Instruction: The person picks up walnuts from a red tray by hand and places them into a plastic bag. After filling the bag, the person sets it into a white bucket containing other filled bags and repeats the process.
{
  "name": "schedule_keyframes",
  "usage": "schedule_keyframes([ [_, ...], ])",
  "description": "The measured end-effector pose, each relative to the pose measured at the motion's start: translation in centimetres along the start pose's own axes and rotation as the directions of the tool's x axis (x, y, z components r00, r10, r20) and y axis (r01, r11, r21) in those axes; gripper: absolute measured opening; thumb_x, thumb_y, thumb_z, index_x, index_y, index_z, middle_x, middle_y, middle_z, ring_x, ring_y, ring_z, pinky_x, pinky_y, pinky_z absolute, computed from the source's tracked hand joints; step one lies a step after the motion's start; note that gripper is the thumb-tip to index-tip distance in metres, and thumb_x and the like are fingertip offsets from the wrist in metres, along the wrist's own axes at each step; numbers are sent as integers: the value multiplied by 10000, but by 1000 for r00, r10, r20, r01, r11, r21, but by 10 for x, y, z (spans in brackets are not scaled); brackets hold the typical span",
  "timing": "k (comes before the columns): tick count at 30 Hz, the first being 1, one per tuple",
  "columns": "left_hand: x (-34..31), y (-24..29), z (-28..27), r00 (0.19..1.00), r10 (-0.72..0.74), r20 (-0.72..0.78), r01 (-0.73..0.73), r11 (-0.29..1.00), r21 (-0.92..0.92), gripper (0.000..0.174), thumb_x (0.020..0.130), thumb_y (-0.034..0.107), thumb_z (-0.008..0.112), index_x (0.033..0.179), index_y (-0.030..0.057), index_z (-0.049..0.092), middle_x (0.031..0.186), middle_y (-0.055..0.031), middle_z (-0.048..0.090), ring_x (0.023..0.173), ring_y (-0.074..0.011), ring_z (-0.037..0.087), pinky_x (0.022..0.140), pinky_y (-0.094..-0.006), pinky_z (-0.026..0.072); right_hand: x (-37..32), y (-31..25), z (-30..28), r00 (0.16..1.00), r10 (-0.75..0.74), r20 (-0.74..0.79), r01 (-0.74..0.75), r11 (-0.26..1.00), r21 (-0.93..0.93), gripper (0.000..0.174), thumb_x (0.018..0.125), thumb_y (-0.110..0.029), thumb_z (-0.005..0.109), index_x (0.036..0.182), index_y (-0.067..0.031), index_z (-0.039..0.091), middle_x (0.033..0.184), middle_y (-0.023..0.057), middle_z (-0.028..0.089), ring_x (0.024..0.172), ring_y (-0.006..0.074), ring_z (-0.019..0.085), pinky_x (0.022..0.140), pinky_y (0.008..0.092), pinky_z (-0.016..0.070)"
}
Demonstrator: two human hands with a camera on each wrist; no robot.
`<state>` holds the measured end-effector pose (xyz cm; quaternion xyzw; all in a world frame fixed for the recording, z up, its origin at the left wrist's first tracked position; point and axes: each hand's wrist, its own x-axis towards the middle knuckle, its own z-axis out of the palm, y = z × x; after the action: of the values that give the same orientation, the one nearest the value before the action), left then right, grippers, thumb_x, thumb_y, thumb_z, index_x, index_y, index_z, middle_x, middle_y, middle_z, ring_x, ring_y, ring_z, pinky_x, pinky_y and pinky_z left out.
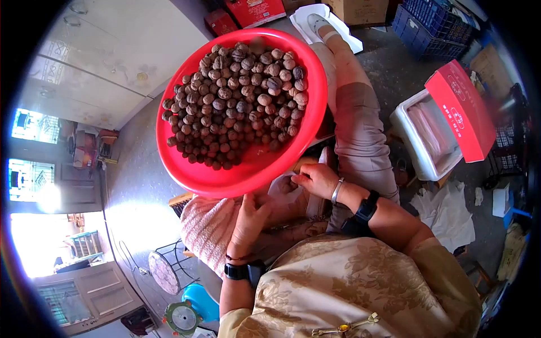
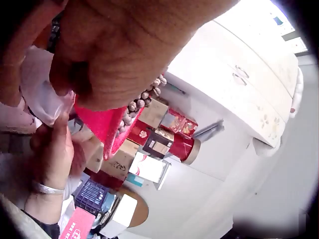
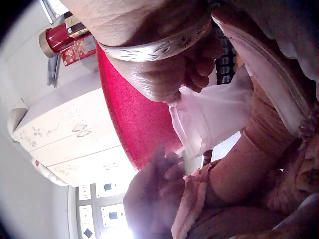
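A thin, translucent plastic bag (image 1: 283, 190) hangs over the lap between the hands, below the near rim of a red basin (image 1: 248, 180). My right hand (image 1: 321, 179), with a silver bangle at its wrist, pinches the bag's edge; the right wrist view shows the bag (image 3: 214, 119) draping from those fingertips. Lower left, my left hand (image 1: 249, 222) is close under the basin's rim, its fingertips near the bag's other edge. I cannot tell whether it grips the plastic. Many brown walnuts (image 1: 236, 96) fill much of the basin, leaving its near side bare.
A pink towel (image 1: 208, 225) covers the left thigh. On the right stands a white foam box (image 1: 414, 143) with a red lid (image 1: 462, 112) leaning on it. Blue crates (image 1: 428, 28) sit farther back, white cabinets (image 1: 107, 50) at left, a round stool (image 1: 163, 270) lower left.
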<state>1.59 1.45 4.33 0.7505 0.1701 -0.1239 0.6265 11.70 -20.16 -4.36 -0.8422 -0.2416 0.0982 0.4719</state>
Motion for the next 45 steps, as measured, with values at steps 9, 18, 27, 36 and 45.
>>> schedule_keyframes([
  [9,-3,24,8,1000,-22,-1,22,1000,2,314,883,45,652,1186,6,581,958,-13,616,825,-87,565,709,-219,473,0,0,0,1000,9,-7,-9,1000,-2,406,891,-415,661,732,-46,601,733,185,629,731,386,634,667,475,491],
  [18,1,18,10,994,104,30,-108,983,150,404,857,25,673,1251,28,585,927,9,626,756,-73,569,668,-230,488,0,-3,-4,997,47,57,-47,999,-1,448,906,-457,629,744,-40,608,747,187,635,755,387,636,693,473,492],
  [27,-8,44,2,971,141,192,-188,948,258,364,886,9,642,1246,23,593,975,-23,660,808,-99,602,726,-250,513,0,-8,-4,993,75,94,-78,996,37,424,909,-429,628,754,-35,611,749,197,634,752,390,634,685,480,485],
  [36,23,124,-17,988,95,119,-113,983,146,227,939,71,610,1157,13,630,927,2,630,843,-56,565,744,-219,482,-2,-8,-3,1000,10,16,-11,999,53,380,897,-357,675,743,-20,590,732,196,627,714,392,624,640,486,468],
  [45,129,105,-22,884,146,444,-331,867,373,378,911,88,634,1276,2,580,1139,-78,660,1021,-122,597,877,-279,496,0,-9,-2,999,36,28,-37,998,59,409,888,-380,678,729,-14,589,731,188,642,717,385,645,639,474,488],
])
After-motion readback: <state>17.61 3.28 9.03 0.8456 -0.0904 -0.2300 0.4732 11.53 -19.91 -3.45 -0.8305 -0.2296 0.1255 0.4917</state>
